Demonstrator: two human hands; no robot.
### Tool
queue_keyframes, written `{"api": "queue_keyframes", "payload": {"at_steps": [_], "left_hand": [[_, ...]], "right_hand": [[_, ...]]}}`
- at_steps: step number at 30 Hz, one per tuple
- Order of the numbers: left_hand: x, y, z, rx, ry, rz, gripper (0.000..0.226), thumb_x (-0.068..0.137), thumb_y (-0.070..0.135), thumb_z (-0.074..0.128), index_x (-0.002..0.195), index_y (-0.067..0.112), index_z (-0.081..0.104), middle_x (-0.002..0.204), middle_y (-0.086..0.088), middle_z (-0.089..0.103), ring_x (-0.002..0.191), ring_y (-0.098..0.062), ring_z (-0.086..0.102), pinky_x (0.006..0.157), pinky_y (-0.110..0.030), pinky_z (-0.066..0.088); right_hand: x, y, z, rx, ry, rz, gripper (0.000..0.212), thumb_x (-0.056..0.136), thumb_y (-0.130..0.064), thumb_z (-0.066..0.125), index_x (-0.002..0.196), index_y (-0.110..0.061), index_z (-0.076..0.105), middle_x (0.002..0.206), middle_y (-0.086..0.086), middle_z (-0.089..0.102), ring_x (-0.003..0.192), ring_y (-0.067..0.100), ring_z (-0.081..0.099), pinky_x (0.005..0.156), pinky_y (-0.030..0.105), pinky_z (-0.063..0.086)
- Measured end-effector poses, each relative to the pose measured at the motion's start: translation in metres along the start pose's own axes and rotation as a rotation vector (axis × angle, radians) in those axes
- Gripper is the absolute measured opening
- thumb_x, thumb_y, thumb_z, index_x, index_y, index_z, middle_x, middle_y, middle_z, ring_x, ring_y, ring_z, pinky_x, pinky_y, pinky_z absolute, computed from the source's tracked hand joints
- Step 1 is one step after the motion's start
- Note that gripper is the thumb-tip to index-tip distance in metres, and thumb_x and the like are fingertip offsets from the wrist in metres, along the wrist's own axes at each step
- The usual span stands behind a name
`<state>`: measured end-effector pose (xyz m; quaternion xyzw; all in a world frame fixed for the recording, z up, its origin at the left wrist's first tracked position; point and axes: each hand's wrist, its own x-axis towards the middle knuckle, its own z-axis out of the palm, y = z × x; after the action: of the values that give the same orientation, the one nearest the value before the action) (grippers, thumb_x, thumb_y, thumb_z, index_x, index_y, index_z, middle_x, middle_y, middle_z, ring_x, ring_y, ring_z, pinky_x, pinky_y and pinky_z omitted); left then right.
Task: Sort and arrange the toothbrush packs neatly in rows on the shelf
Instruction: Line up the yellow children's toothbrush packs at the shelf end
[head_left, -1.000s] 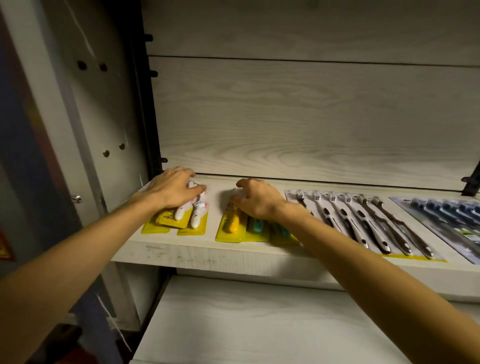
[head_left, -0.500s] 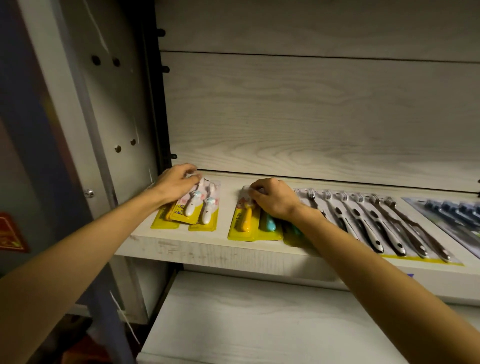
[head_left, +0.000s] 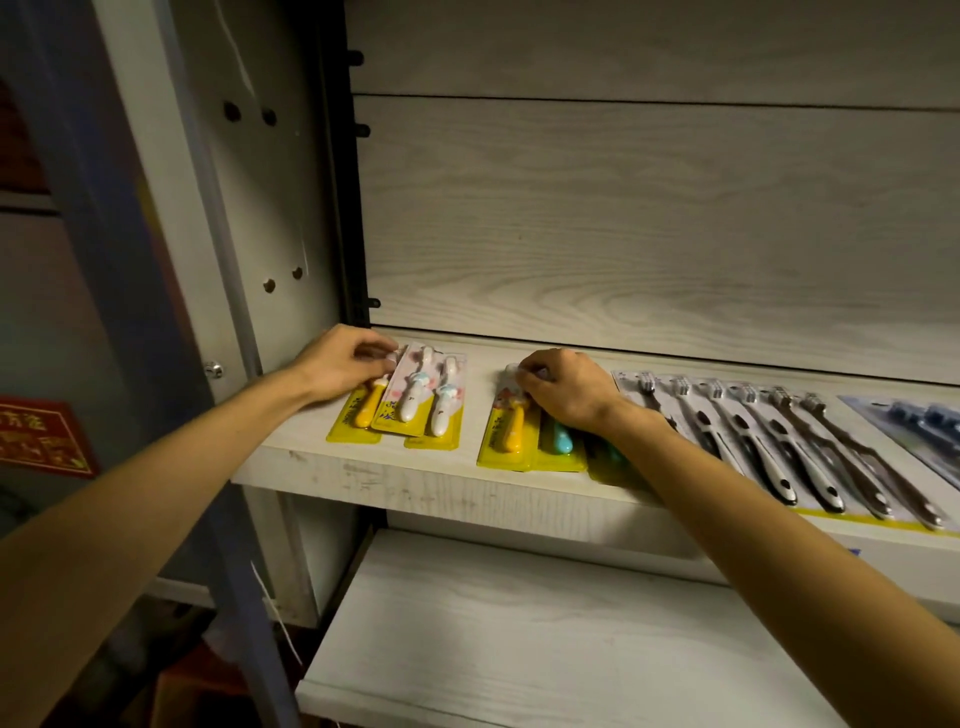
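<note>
A person reaches both bare arms onto a pale wood-grain shelf (head_left: 363, 475), sorting toothbrush packs into rows. At the far left, the left hand (head_left: 343, 364) pinches the top edge of a small pack with white brushes (head_left: 413, 395), which lies tilted across a yellow-handled pack (head_left: 358, 415) and beside another white-brush pack (head_left: 441, 410). This group looks unfinished; the tilted pack likely needs turning straight and setting beside its neighbours. After a gap, the right hand (head_left: 566, 392) curls its fingers over the tops of a second group, a yellow-handled brush pack (head_left: 506, 431) and a teal-handled pack (head_left: 558, 441), apparently nudging them level. Its fingers hide the exact grip. Further right, a wide card of dark-and-white brushes (head_left: 779, 457) lies in an even row, and a bluish pack (head_left: 914, 426) sits at the frame's edge. A lower shelf (head_left: 519, 649) juts forward below. Pale panels form the back wall; a drilled side panel (head_left: 260, 208) and a red sign (head_left: 41, 436) stand left. Lighting is dim.
</note>
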<state>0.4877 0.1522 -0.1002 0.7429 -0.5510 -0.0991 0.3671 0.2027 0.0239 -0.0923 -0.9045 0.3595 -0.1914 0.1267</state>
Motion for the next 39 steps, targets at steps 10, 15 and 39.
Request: {"api": "queue_keyframes", "payload": {"at_steps": [10,15,39], "left_hand": [[-0.005,0.013,-0.009,0.104,0.535,-0.189,0.025,0.081,0.024,0.076,0.106,0.027,0.075,0.096,0.011,0.076,0.097,-0.011,0.069,0.083,-0.028,0.053],[-0.009,0.034,-0.009,0.017,0.669,0.010,0.022,0.081,0.025,0.076,0.103,0.024,0.078,0.096,0.005,0.077,0.088,-0.012,0.071,0.083,-0.026,0.054],[0.006,0.107,0.083,0.279,0.155,0.226,0.023,0.081,0.053,0.074,0.096,0.035,0.078,0.088,0.017,0.076,0.088,-0.006,0.070,0.080,-0.034,0.057]], "right_hand": [[-0.002,-0.003,-0.001,-0.014,-0.011,-0.003,0.033,0.100,-0.040,0.050,0.121,-0.022,0.067,0.119,0.007,0.069,0.108,0.029,0.062,0.094,0.042,0.051],[-0.003,-0.004,-0.002,0.004,-0.014,0.002,0.031,0.100,-0.038,0.050,0.119,-0.021,0.068,0.117,0.008,0.070,0.107,0.030,0.062,0.094,0.043,0.051],[-0.007,0.008,-0.013,0.114,-0.051,-0.011,0.030,0.100,-0.024,0.051,0.123,-0.015,0.069,0.121,0.008,0.070,0.109,0.027,0.063,0.096,0.042,0.051]]}}
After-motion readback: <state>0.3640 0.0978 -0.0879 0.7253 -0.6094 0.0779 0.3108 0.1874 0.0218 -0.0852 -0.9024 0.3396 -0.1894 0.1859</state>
